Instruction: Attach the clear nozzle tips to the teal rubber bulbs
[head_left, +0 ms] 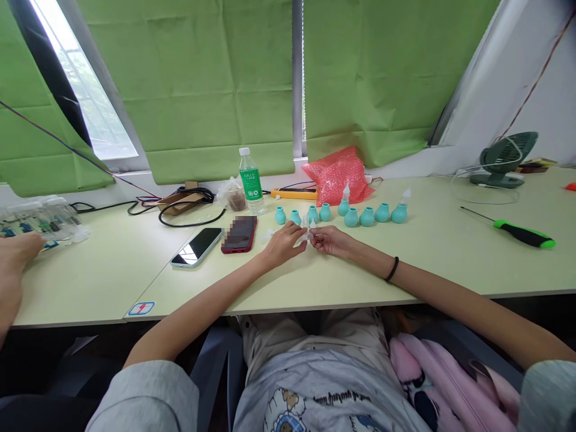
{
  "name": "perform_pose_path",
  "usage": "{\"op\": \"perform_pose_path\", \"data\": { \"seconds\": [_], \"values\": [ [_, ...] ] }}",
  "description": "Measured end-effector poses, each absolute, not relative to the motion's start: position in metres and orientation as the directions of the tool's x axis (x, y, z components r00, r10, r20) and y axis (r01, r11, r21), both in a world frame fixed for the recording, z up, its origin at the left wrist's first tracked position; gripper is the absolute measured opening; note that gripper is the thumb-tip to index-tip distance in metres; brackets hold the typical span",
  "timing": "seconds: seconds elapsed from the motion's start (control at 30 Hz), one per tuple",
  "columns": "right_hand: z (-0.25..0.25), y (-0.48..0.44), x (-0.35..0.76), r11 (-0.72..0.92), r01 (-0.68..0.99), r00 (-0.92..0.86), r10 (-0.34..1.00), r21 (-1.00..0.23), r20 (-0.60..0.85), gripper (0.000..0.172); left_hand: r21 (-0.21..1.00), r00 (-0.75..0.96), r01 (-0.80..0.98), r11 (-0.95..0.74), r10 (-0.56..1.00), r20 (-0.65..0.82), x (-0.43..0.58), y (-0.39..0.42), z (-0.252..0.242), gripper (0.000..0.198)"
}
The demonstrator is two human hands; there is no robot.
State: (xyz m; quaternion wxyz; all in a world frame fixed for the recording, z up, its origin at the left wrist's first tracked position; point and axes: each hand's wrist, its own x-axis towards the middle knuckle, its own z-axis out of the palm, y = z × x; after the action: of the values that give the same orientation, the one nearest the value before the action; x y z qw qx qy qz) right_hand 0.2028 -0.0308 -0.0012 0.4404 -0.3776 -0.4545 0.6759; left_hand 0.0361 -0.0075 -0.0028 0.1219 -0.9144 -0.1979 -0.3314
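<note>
Over the table's front part, my left hand point(284, 245) and my right hand point(330, 241) meet at the fingertips. Both are closed on small translucent plastic tips point(305, 235); the exact shape is hard to make out. Just behind stand several teal rubber bulbs point(368, 216) in a loose row, with open necks. Two of them, a bulb point(398, 213) at the right end and a bulb point(344, 207) further back, carry pointed translucent nozzles. More translucent pieces point(266, 235) lie left of my left hand.
A red-cased phone point(243, 234) and a pale phone point(197, 247) lie left. Behind stand a water bottle point(252, 185) and a pink bubble-wrap bag point(339, 177). A screwdriver point(517, 231) and a fan point(506, 159) are right. Another person's hand point(18, 258) is at far left.
</note>
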Motion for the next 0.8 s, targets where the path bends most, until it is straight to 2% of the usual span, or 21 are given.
{"op": "perform_pose_path", "data": {
  "seconds": [0.1,0.17,0.3,0.4,0.47,0.57,0.8],
  "values": [
    [-0.002,-0.032,0.203,-0.215,-0.228,-0.332,0.934,-0.95,-0.132,0.007,-0.038,0.695,0.421,-0.906,0.295,0.656,0.037,-0.008,-0.005,0.022],
    [-0.001,-0.033,0.203,-0.201,-0.217,-0.339,0.933,-0.955,-0.119,0.006,0.058,0.656,0.413,-0.909,0.341,0.673,0.038,-0.011,-0.005,0.02],
    [0.005,-0.035,0.201,-0.072,-0.209,-0.34,0.941,-0.975,0.004,0.009,0.433,0.557,0.327,-0.84,0.542,0.63,0.037,-0.018,0.003,0.024],
    [0.008,-0.037,0.201,0.049,-0.157,-0.329,0.939,-0.986,0.099,0.014,0.727,0.577,0.184,-0.661,0.672,0.465,0.035,-0.018,0.011,0.028],
    [0.008,-0.039,0.201,0.105,-0.111,-0.335,0.932,-0.988,0.136,0.016,0.853,0.612,0.099,-0.512,0.708,0.353,0.033,-0.016,0.015,0.031],
    [0.009,-0.041,0.202,0.165,-0.07,-0.35,0.92,-0.984,0.179,0.019,0.922,0.648,0.05,-0.383,0.715,0.262,0.031,-0.013,0.018,0.034],
    [0.006,-0.041,0.202,0.184,-0.079,-0.345,0.917,-0.98,0.2,0.022,0.904,0.701,-0.012,-0.427,0.641,0.312,0.033,-0.022,0.02,0.042]
  ]
}}
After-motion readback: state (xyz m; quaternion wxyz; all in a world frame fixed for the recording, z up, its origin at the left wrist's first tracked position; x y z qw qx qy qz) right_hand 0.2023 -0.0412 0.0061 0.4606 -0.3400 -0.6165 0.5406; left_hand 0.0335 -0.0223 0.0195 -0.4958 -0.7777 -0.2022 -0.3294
